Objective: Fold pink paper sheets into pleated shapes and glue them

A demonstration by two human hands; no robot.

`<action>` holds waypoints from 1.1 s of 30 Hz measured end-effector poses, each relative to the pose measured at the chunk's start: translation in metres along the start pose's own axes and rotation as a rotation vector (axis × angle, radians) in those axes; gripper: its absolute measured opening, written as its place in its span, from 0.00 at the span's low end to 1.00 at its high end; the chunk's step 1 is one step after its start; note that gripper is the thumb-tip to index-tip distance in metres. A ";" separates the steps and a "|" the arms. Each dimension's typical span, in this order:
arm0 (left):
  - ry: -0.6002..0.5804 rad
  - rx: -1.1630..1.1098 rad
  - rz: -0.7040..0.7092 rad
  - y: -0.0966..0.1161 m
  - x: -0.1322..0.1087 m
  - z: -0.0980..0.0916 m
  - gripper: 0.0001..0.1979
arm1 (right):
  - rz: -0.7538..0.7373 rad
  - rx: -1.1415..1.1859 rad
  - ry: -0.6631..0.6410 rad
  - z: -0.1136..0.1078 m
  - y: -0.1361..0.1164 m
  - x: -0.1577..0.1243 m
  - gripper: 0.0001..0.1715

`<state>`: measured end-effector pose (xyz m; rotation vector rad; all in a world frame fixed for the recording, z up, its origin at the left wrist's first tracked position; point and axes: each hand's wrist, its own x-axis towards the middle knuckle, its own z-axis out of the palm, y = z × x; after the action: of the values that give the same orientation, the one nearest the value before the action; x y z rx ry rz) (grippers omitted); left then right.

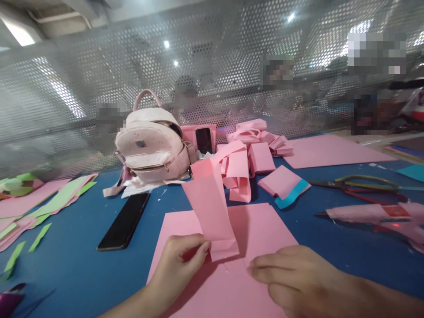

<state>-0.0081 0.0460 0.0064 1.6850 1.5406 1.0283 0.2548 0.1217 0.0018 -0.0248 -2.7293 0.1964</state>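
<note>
My left hand (pixel 180 267) pinches the lower left edge of a folded pink paper strip (pixel 214 207) between thumb and index finger. The strip stands up from its folded bottom flap and leans back to the left. Beneath it lies a large pink paper sheet (pixel 261 227). My right hand (pixel 296 276) rests low over the right part of this sheet, its fingers stretched toward the strip's base but apart from it. I see nothing held in that hand; its thumb is hidden.
Behind the strip are several folded pink paper pieces (pixel 261 157) and a pale backpack (pixel 152 145). A black phone (pixel 124 223) lies left. At right are scissors (pixel 364 183) and a pink glue gun (pixel 374 214). Paper strips (pixel 59 198) cover the far left. A perforated metal screen (pixel 212 66) borders the back.
</note>
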 end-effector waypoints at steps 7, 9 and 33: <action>0.003 0.002 0.015 0.002 -0.001 0.000 0.19 | 0.060 -0.052 0.123 0.007 -0.001 -0.001 0.20; 0.005 0.005 0.022 0.002 -0.002 0.000 0.19 | 0.025 -0.001 0.119 0.007 -0.002 -0.002 0.18; -0.002 0.014 0.033 -0.002 0.000 0.000 0.19 | 0.332 0.303 -0.058 0.021 0.012 0.010 0.10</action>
<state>-0.0092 0.0459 0.0046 1.7260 1.5267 1.0346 0.2369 0.1315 -0.0152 -0.3920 -2.7058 0.7117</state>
